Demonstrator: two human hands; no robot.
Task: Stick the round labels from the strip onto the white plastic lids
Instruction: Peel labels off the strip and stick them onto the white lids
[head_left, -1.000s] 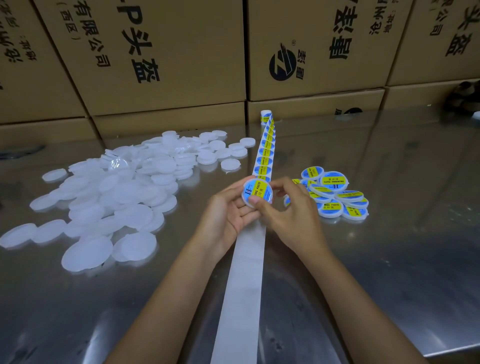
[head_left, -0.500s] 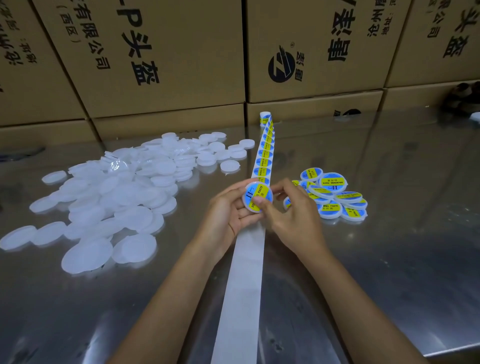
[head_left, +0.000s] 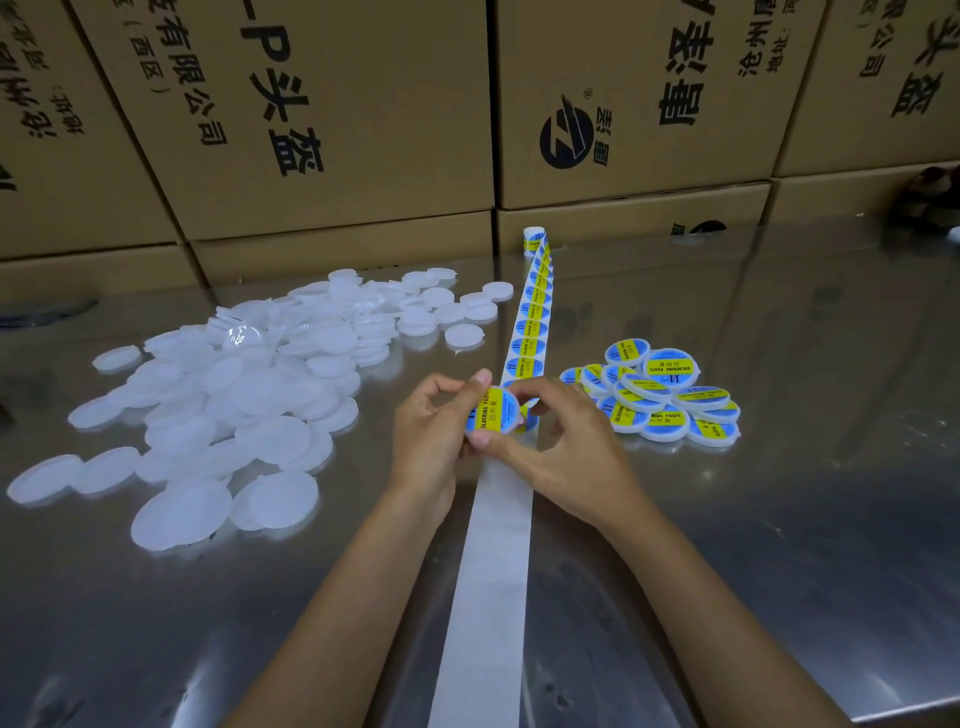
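Observation:
My left hand (head_left: 431, 441) and my right hand (head_left: 571, 447) both hold one white lid with a blue and yellow round label (head_left: 493, 413) on it, just above the strip. The label strip (head_left: 530, 332) runs from a small roll at the back down the middle of the table. Its near part is bare white backing (head_left: 493, 571). A big heap of plain white lids (head_left: 234, 395) lies to the left. A small pile of labelled lids (head_left: 665, 400) lies to the right.
The steel table (head_left: 805, 519) is shiny and reflects the boxes. Brown cardboard boxes (head_left: 337, 130) with black print form a wall along the table's far edge. A dark object (head_left: 930, 192) sits at the far right by the boxes.
The labelled lid has turned in my fingers, from facing me flat to tilted on edge with its yellow band upright. Both hands stayed in the same place over the strip.

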